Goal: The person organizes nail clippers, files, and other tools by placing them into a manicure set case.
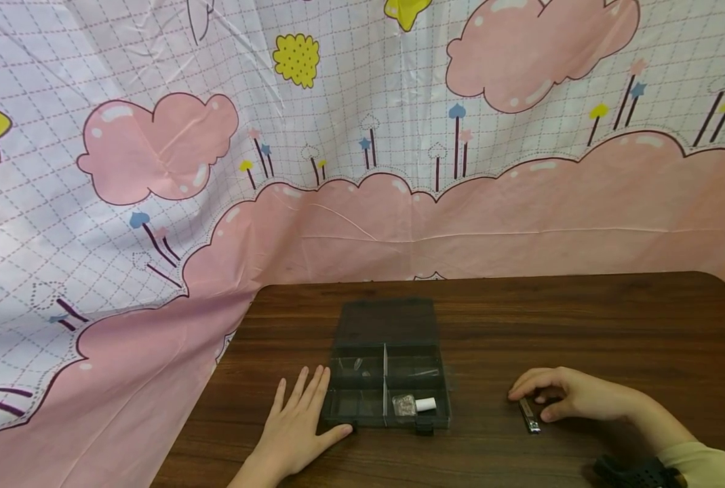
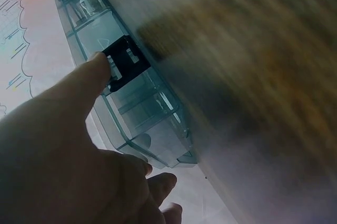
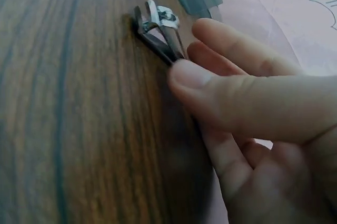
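Note:
A smoky clear compartment box (image 1: 386, 379) lies open on the wooden table (image 1: 582, 325), its lid folded back. My left hand (image 1: 301, 420) lies flat beside the box's left side, fingers straight, and its thumb (image 2: 87, 74) touches the black front latch (image 2: 124, 62). A small metal nail clipper (image 1: 529, 415) lies on the table right of the box. My right hand (image 1: 557, 396) is curled over the clipper's far end. In the right wrist view its thumb (image 3: 210, 84) and fingers pinch the rear of the nail clipper (image 3: 158, 27).
The front right compartment holds a small white cylinder (image 1: 425, 404) and a little glittery packet (image 1: 403, 404). A second black latch (image 1: 424, 427) sits on the box front. A pink cloud-patterned sheet (image 1: 154, 203) hangs behind and drapes off the table's left edge.

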`<state>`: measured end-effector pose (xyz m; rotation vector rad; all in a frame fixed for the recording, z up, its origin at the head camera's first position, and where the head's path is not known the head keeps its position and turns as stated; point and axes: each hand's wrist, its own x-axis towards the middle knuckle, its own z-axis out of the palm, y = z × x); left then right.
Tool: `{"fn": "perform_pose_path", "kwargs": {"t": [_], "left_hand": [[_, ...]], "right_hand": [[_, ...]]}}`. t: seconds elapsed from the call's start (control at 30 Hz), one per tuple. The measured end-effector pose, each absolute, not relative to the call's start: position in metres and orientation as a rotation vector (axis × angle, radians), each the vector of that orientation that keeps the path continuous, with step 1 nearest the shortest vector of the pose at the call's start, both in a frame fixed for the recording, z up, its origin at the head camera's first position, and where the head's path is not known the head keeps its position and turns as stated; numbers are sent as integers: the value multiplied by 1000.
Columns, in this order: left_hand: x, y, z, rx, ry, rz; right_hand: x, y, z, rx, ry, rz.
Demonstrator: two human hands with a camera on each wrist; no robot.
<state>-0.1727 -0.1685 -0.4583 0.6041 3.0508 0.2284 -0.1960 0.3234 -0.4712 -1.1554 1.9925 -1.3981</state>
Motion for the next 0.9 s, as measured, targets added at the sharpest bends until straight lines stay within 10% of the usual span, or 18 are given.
{"fn": "perform_pose_path", "kwargs": {"t": [0.9], "left_hand": [[-173,-168,-458,600,3054,205]], "right_hand": [[-184,309,-479,-1226,2260,-1350]]}}
